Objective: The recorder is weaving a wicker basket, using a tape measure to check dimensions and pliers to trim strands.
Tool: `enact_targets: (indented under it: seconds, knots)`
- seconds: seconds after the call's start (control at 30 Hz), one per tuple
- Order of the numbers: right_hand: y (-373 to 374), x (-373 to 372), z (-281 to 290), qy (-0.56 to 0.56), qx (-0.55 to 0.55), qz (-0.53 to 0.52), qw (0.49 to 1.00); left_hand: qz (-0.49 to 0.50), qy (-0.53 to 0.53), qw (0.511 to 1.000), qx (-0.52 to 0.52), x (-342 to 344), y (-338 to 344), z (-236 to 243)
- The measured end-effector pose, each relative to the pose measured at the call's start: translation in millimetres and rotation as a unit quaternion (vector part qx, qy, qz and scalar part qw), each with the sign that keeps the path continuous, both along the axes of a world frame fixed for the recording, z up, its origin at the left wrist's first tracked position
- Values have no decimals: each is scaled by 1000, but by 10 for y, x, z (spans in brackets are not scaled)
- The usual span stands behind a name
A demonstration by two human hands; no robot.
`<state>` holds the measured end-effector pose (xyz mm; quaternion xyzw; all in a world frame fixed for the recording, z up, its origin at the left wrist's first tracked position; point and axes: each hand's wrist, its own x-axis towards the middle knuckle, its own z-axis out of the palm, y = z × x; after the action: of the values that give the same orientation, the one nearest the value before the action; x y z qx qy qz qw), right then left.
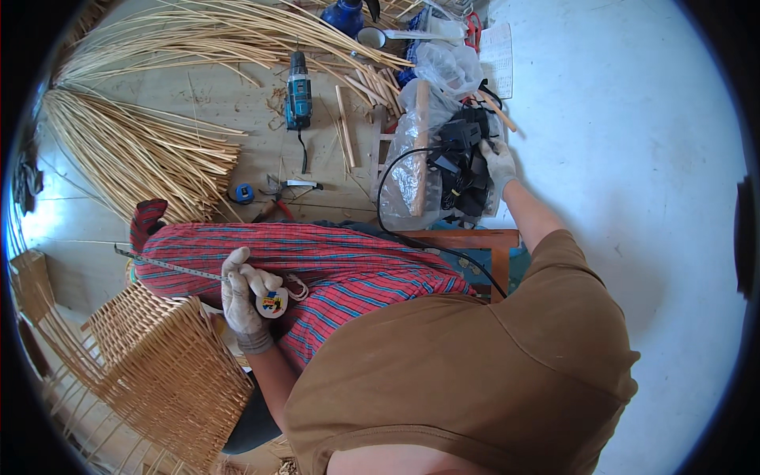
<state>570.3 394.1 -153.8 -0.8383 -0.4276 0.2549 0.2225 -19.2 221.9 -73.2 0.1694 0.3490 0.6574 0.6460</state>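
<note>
My left hand (248, 289), in a white glove, is closed round a small round tape measure (271, 303) with a pictured label and white cord; its blade (174, 264) runs out leftward over the red striped cloth (348, 269) across my legs. My right hand (497, 162), also gloved, reaches to black devices and cables (461, 166) on clear plastic bags (408, 198) at the right; its fingers curl at their edge, on something I cannot make out. A wrapped wooden rod (421, 119) lies beside them. A black cord loops down toward my body.
A half-woven basket (166, 364) fills the lower left. Rattan bundles (150, 158) spread over the floor (317, 198). A teal drill (298, 99), blue tape case (243, 192), small cutting tool (301, 184), cup (370, 37) and blue container (342, 17) lie ahead. A white wall (633, 158) stands at the right.
</note>
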Motion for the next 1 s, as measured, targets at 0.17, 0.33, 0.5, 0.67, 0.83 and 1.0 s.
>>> enact_targets:
  seconds: [0.17,0.33,0.5,0.67,0.83,1.0]
  knots:
    - [113,-64,129,-75,-18,-91,993,9,21,1000,-15,12,-9,28]
    - [58,238,-65,-103,-110,-121,981,4,-5,1000,-5,3,-8,-30]
    - [-134,60,141,175,-66,43,981,-3,-28,1000,9,-30,-24,-17]
    - [-102,185,13,177,-42,55,982,-2,-50,999,10,-55,-100,-62]
    - [102,124,230,85,-98,-194,972,-8,-44,999,19,-23,-78,-62]
    - [98,309,292,-233,-265,-23,936,17,7,1000,10,39,-46,-35]
